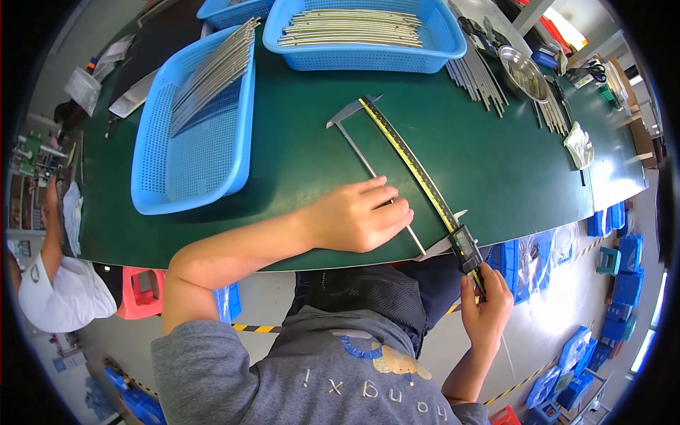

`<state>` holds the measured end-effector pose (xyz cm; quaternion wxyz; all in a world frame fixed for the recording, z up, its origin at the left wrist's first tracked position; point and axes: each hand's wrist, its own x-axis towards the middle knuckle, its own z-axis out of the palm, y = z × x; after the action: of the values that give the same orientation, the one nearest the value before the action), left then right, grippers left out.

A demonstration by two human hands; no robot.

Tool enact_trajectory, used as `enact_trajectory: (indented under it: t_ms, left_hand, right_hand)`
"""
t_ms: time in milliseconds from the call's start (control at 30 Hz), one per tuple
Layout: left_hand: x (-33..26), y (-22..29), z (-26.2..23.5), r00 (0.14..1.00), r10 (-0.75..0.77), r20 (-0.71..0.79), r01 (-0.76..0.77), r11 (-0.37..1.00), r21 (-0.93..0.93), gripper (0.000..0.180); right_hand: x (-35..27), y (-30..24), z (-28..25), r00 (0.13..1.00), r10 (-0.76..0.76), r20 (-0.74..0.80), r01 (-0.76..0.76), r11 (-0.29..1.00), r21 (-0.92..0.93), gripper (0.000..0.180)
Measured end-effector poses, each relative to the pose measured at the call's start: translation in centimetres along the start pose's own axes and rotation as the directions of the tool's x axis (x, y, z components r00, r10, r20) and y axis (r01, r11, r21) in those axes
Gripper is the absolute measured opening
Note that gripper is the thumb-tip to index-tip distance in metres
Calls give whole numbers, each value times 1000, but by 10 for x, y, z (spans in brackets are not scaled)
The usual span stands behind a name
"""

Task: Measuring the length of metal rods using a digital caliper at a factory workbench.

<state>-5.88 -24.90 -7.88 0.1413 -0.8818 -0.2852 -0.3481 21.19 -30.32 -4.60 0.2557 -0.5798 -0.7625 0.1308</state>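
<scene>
A long digital caliper (416, 166) with a yellow scale lies slantwise on the green table, its display end at the near edge. My right hand (489, 301) is closed round that end, beyond the table edge. Between the caliper's jaws runs a thin metal rod (356, 150), parallel to the scale. One end of the rod is at the far jaw, the other at the near jaw. My left hand (363, 216) pinches the rod towards its near half, with the fingers partly covering it. Whether the jaws touch both rod ends is too fine to tell.
A blue basket (191, 202) holding metal rods stands at the left; another blue basket (365, 60) with rods stands at the back. Loose rods (478, 78), a metal bowl (523, 74) and a white cloth (579, 145) lie at the right. Another person (64, 294) sits far left.
</scene>
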Motion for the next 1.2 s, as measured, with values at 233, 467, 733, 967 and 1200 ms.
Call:
enact_trajectory:
  t_ms: [233, 467, 733, 967, 1200]
  left_hand:
    - [2, -3, 1, 998, -22, 50, 23, 1000, -7, 10]
    - [6, -8, -11, 984, -48, 169, 57, 997, -46, 23]
    - [7, -6, -11, 978, -74, 193, 84, 996, -39, 23]
    - [11, -7, -12, 979, -53, 195, 66, 996, -60, 25]
    - [10, -10, -15, 976, -38, 214, 48, 998, -42, 24]
  right_hand:
    - [-1, -2, -3, 998, 66, 10, -66, 998, -6, 27]
    - [3, -8, -3, 994, 102, 44, -102, 995, 9, 27]
    - [-1, -6, -3, 993, 112, 25, -111, 994, -11, 27]
    - [1, -6, -2, 991, 131, -2, -130, 989, -64, 31]
    - [2, -6, 0, 996, 86, -4, -86, 992, -91, 33]
